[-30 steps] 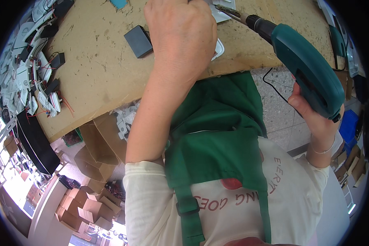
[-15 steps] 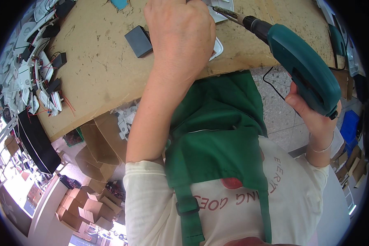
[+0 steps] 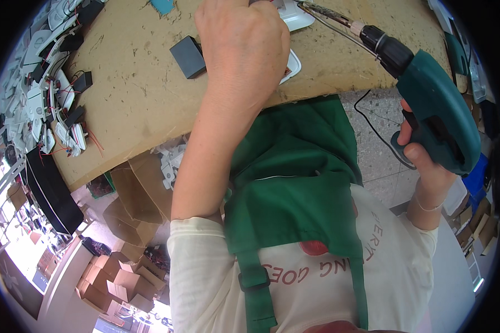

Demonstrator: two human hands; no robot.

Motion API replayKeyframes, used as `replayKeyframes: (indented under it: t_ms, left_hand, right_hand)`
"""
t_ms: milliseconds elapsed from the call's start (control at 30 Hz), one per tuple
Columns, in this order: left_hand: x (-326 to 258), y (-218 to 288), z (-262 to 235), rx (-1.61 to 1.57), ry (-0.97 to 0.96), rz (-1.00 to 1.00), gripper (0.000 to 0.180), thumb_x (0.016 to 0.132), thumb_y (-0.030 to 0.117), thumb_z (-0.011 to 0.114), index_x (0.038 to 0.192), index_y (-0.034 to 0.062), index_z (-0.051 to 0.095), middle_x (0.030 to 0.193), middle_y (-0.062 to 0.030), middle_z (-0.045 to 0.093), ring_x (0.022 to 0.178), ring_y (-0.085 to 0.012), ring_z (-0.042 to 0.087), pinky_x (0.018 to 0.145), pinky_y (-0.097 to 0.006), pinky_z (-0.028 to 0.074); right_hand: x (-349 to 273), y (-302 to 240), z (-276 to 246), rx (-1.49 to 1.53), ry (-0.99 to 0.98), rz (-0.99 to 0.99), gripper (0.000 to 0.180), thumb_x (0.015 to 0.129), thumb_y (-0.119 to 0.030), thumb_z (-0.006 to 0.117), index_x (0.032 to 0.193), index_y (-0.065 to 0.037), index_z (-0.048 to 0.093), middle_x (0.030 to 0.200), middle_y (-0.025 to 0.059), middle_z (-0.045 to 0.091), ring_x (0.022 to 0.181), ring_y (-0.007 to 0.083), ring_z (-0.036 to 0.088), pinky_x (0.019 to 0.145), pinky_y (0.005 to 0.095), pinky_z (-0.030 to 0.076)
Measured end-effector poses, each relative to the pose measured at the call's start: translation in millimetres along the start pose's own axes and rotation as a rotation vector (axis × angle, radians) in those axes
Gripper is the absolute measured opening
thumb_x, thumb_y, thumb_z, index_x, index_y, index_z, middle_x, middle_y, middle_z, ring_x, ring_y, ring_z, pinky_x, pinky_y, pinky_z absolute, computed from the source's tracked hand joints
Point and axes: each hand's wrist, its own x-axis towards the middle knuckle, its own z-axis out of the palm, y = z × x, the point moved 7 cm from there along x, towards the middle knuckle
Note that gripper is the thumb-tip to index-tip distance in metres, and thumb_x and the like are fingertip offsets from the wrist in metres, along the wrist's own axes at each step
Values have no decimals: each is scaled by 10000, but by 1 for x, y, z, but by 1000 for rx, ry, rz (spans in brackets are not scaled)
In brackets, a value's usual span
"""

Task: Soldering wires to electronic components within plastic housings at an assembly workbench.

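My right hand (image 3: pixel 429 166) is wrapped around the handle of a green soldering gun (image 3: pixel 440 105) with a black collar. Its metal tip and a thin guide tube point up and left, ending close to a white plastic housing (image 3: pixel 298 18) at the table's far part. My left hand (image 3: pixel 243 47) is closed over the table beside that housing. The left fingertips are hidden at the top edge, so what they grip cannot be made out. A second white piece (image 3: pixel 293 66) lies partly under the left hand. Just left of the hand sits a dark grey box (image 3: pixel 188 57).
White housings (image 3: pixel 37 105) with dark boxes and red wires crowd the table's left edge. A black cord (image 3: pixel 376 130) hangs from the soldering gun below the table (image 3: pixel 133 83). Open cardboard boxes (image 3: pixel 133 194) stand on the floor at left. Another green tool (image 3: pixel 454 53) lies at the far right.
The soldering gun in my right hand has moved right and slightly down, its tip drawing away from the left hand. My left hand has barely moved.
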Motion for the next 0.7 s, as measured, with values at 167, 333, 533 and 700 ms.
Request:
replayKeyframes:
  t_ms: [167,333,533,700]
  left_hand:
    - [0,-1,0,-6,1,-22,63,691,-65,631,753,-77,630,996,-222,609,892,-392,585,789,-446,469]
    - [1,-3,1,-14,-10,-63,66,705,-52,627,766,-75,642,988,-216,610,891,-385,587,793,-432,471]
    - [2,-8,2,-53,-51,-128,76,719,-36,618,776,-70,655,982,-197,617,895,-368,591,794,-423,472]
    - [3,-13,2,-89,-73,-195,93,738,-21,609,795,-72,662,988,-195,620,902,-367,592,803,-420,472]
  right_hand:
    - [-5,3,-5,111,74,-75,601,741,-101,817,1236,84,531,1088,237,641,719,184,617,622,271,514]
    - [-8,8,-8,160,89,-91,641,738,-95,810,1273,78,503,1103,247,638,710,190,621,612,279,513]
    - [-14,12,-9,167,112,-69,674,733,-108,814,1294,73,489,1122,260,630,700,195,624,612,283,515]
    - [-14,14,-8,198,126,-63,695,731,-122,821,1306,69,481,1123,263,628,699,194,626,615,284,516]
